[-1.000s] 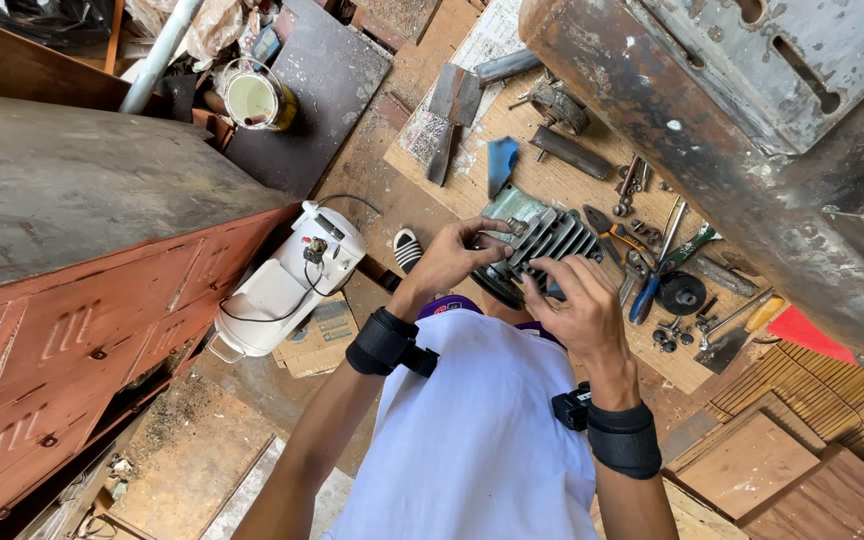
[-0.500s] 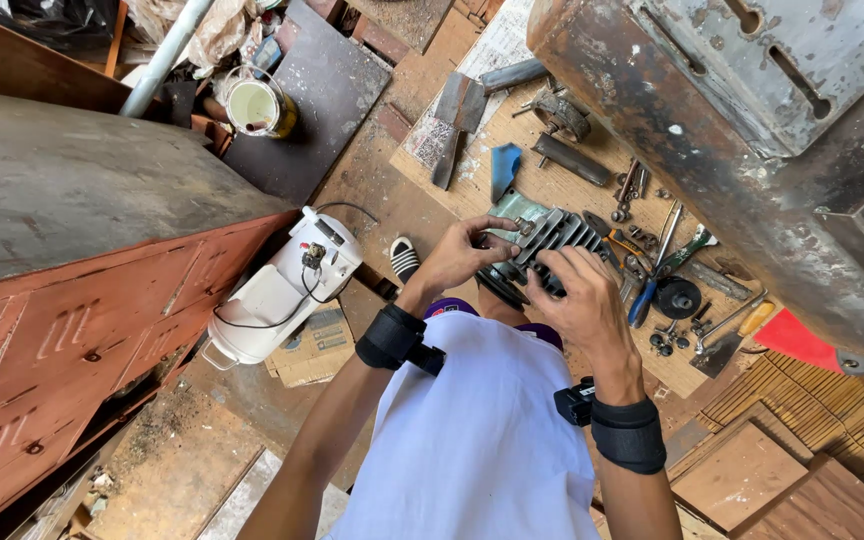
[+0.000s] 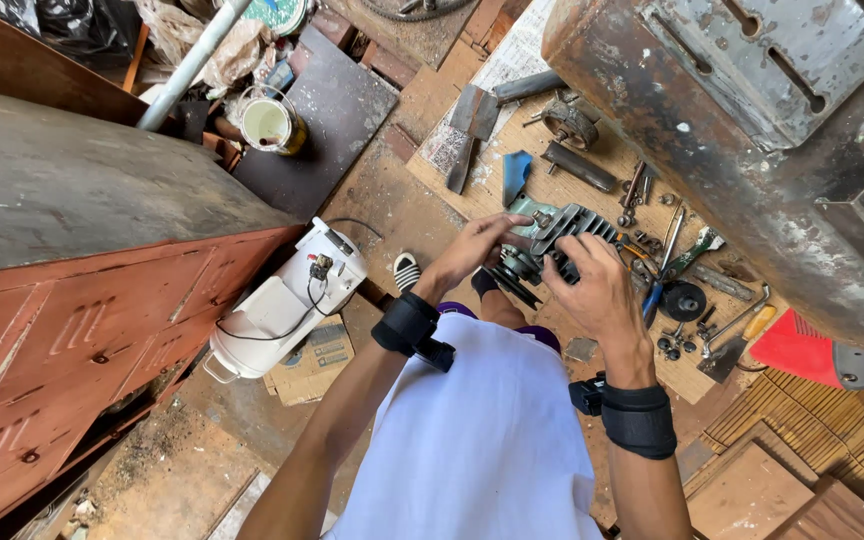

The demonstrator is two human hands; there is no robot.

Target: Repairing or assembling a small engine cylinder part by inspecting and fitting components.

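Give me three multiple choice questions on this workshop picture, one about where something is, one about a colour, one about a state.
1. Where is the dark finned metal engine part?
A. on the red cabinet
B. between both hands
C. inside the bucket

2. What colour is the flat wedge-shaped object at right?
A. red
B. green
C. white

3. How is the small round paint bucket?
A. lidded
B. tipped over
C. open, upright

Answers: 1 B, the left hand and right hand grip it; 2 A, it is bright red; 3 C, its pale contents show from above.

Left hand [image 3: 474,250] and right hand [image 3: 597,295] grip finned engine [image 3: 564,235].
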